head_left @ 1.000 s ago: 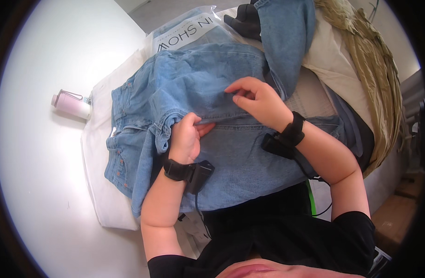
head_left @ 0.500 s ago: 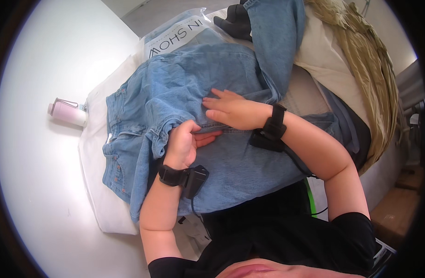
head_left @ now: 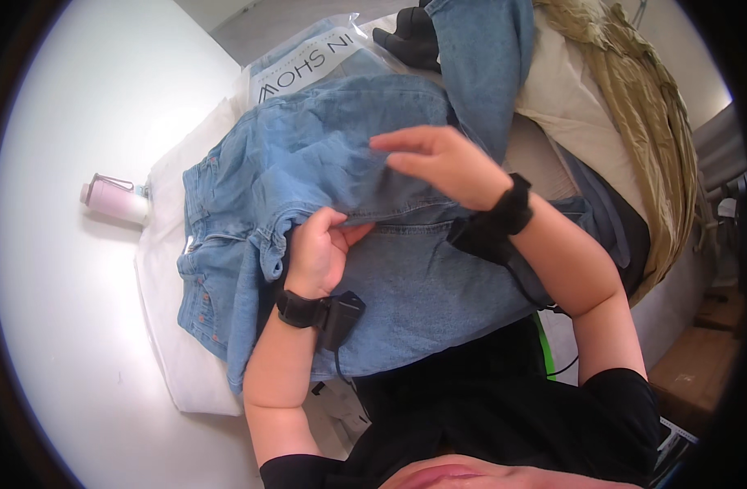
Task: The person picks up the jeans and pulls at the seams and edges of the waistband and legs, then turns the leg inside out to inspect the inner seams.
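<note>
Blue jeans (head_left: 422, 285) lie spread out before me, with the waistband at the left and the legs running to the right. My left hand (head_left: 316, 253) is at the inner seam by the crotch. Its thumb lies on top and its fingers tuck under the denim edge, so it grips the jeans there. Over the far leg hovers my right hand (head_left: 451, 163), holding nothing. Its fingers stretch to the left, with the thumb apart from them. Both wrists carry a black strap with a small box and cable.
Folded denim in a clear plastic bag (head_left: 308, 69) lies beyond the jeans, near a black object (head_left: 410, 41). A pale pink bottle (head_left: 113, 198) stands on the white table (head_left: 72, 326) at the left. Khaki fabric (head_left: 634, 122) drapes at the far right; cardboard boxes (head_left: 691, 367) are below it.
My right hand has lifted off the denim and moved slightly to the right. My left hand stays at the seam, its fingers drawn in closer around the edge.
</note>
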Tool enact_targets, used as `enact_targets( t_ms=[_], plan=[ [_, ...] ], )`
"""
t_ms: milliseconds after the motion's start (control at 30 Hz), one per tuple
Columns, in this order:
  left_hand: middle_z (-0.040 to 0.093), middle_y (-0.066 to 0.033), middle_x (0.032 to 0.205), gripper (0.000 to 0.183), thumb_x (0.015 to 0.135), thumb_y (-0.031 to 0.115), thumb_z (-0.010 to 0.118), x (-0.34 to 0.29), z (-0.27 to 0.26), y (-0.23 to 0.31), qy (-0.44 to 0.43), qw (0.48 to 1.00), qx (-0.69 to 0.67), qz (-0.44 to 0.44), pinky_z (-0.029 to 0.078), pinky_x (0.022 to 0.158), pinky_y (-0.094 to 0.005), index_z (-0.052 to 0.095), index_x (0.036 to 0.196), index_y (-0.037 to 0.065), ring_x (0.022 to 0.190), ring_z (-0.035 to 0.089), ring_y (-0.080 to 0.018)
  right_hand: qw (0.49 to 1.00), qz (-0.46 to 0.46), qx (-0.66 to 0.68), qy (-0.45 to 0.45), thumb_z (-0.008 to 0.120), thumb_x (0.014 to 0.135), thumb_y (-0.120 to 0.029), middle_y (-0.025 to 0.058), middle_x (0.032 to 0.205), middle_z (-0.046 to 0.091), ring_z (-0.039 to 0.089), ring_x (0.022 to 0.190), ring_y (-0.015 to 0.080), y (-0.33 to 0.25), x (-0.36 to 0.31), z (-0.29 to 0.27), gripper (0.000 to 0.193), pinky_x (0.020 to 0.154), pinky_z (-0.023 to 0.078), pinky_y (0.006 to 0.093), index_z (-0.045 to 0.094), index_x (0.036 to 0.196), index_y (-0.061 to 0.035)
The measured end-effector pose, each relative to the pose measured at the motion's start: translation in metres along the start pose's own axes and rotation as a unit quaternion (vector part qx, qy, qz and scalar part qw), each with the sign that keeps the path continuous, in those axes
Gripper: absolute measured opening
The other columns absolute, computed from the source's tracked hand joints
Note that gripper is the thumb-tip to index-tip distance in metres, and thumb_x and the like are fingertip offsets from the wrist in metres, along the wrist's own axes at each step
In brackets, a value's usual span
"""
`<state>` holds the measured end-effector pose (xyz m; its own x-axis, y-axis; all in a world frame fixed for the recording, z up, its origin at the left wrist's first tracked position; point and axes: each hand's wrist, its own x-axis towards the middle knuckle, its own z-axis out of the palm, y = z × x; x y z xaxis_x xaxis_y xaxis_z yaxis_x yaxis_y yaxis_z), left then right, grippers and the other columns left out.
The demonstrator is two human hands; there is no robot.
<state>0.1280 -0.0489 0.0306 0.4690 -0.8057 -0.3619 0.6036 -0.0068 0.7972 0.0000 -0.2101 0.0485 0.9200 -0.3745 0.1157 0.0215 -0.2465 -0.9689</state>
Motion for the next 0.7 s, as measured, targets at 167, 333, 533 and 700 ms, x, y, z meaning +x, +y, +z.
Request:
enact_targets(
  t_ms=[167, 333, 533, 700],
  plan=[
    [0.059, -0.016, 0.096, 0.023, 0.08, 0.007, 0.039, -0.001, -0.005, 0.002, -0.046, 0.998, -0.019, 0.034, 0.046, 0.083, -0.0397, 0.052, 0.093, -0.007, 0.089, 0.058, -0.0261, 0.991, 0.008, 0.119, 0.068, 0.057, 0.078, -0.008, 0.0065, 0.086, 0.062, 0.056, 0.08, 0.011, -0.015, -0.01, -0.007, 0.017, 0.072, 0.044, 0.0237, 0.061, 0.093, 0.0006],
    [0.06, -0.0149, 0.092, 0.019, 0.08, 0.006, 0.043, -0.005, 0.0, 0.004, -0.064, 0.996, -0.019, 0.058, 0.048, 0.081, -0.0393, 0.056, 0.086, -0.007, 0.086, 0.059, -0.0246, 0.992, -0.064, -0.104, 0.042, 0.063, 0.072, -0.004, 0.003, 0.079, 0.059, 0.054, 0.07, 0.0107, -0.018, -0.021, 0.01, 0.013, 0.061, 0.044, 0.0229, 0.061, 0.084, -0.0024],
    [0.061, -0.0135, 0.089, 0.018, 0.08, 0.006, 0.046, -0.008, 0.002, 0.004, -0.072, 0.994, -0.002, 0.08, 0.049, 0.079, -0.0384, 0.058, 0.087, -0.005, 0.084, 0.06, -0.0229, 0.992, -0.067, -0.102, 0.03, 0.067, 0.067, -0.004, 0.0037, 0.077, 0.057, 0.053, 0.068, 0.0117, -0.016, -0.02, 0.01, 0.019, 0.061, 0.044, 0.0234, 0.06, 0.085, -0.0027],
    [0.06, -0.0138, 0.094, 0.019, 0.079, 0.005, 0.05, -0.011, 0.013, 0.005, -0.075, 0.994, 0.012, 0.081, 0.046, 0.082, -0.0357, 0.057, 0.092, -0.006, 0.087, 0.059, -0.0216, 0.99, -0.081, -0.107, 0.037, 0.066, 0.067, -0.004, 0.004, 0.078, 0.057, 0.053, 0.067, 0.0122, -0.012, -0.02, 0.011, 0.018, 0.06, 0.044, 0.0237, 0.059, 0.083, -0.0023]
  ],
)
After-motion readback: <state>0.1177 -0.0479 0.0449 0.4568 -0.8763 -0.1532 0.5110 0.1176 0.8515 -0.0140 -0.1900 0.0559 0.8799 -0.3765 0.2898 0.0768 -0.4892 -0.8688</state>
